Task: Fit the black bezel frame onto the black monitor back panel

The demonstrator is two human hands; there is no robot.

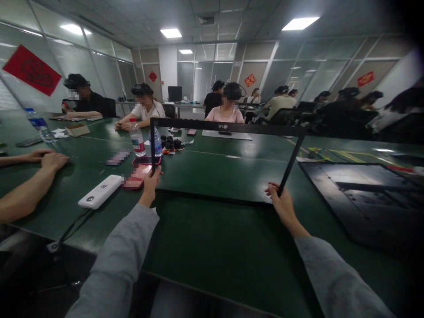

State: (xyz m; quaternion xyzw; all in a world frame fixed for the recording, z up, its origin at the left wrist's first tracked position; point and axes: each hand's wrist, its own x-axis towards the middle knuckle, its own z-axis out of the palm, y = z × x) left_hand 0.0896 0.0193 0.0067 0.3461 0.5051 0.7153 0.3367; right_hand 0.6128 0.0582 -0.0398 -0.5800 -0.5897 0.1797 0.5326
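Note:
A thin black monitor bezel, an open rectangular frame with an LG logo on its upper bar, stands tilted up over the green table. Its left side bar is gripped by my left hand, fingers wrapped round it. My right hand holds the opposite side bar low down, with some fingertips showing past it. Through the opening I see the tabletop and people across from me. Close to my left hand lie a red-pink phone-like item and a white power bank with a cable.
On the right lies a large black panel, probably a monitor's back. Bottles and a dark phone stand or lie beyond my left hand. A neighbour's hands rest on the green table at left. Several people sit around.

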